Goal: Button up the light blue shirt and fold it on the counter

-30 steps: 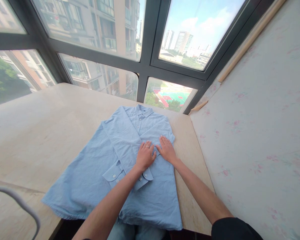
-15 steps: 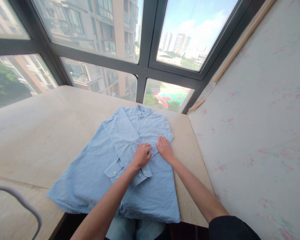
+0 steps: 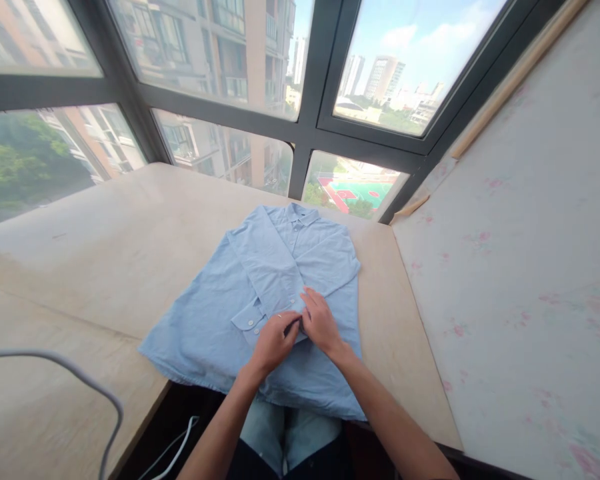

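Note:
A light blue long-sleeved shirt (image 3: 205, 320) lies front up on the pale tabletop, its collar (image 3: 301, 215) toward the window. Both sleeves are folded across its front. One buttoned cuff (image 3: 250, 323) shows left of my hands; the other cuff is mostly hidden beneath them. My left hand (image 3: 276, 341), wearing a ring, has its fingers curled and thumb pinched at the hidden cuff. Close beside it, my right hand (image 3: 321, 323) rests with bent fingers on the same cuff, the thumb near my left fingertips.
The pale tabletop (image 3: 115, 247) extends to the left and ends at a front edge above my legs (image 3: 265, 427). A grey cable (image 3: 80, 373) arches over the left front. Dark window frames (image 3: 305, 133) stand behind, and a flowered wall (image 3: 505, 267) borders the right side.
My right hand has moved from the shirt's right side down and inward, next to my left hand. My left hand has shifted nearer to me over the cuff. The view has shifted slightly.

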A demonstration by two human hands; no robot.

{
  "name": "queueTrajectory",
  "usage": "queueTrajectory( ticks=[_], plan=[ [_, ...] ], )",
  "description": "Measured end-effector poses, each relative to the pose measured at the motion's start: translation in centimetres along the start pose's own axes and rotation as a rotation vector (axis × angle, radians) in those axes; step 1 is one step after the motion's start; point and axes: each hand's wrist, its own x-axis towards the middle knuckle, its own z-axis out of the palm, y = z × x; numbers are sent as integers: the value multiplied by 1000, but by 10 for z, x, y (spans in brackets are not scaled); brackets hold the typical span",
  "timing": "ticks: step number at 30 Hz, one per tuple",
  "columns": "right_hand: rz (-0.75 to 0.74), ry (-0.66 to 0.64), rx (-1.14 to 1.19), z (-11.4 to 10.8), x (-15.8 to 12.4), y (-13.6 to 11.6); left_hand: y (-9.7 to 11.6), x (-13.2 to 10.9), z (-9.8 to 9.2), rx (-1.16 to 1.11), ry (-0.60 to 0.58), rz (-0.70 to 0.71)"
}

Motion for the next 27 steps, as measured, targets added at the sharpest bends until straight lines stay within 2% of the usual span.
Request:
queueTrajectory(
  ticks=[4, 7, 11, 14, 17, 21, 27],
  plan=[
    [-111, -24, 213, 4, -14, -43, 3, -22, -22, -137, 104, -39],
    [-121, -40, 366, 5, -18, -63, 1, -27, -32, -392, 240, -194],
    [7, -7, 525, 4, -16, -74, -7, -28, -41, -885, 333, -461],
    [45, -32, 562, 3, -15, -74, -12, -29, -46, -1098, 338, -530],
    [40, -68, 561, 4, -15, -72, -15, -29, -48, -1131, 303, -530],
    [34, -72, 562, 7, -17, -69, -16, -28, -47, -1032, 222, -494],
    [-19, -128, 513, 3, -15, -64, -17, -28, -45, -938, 206, -454]
  ],
)
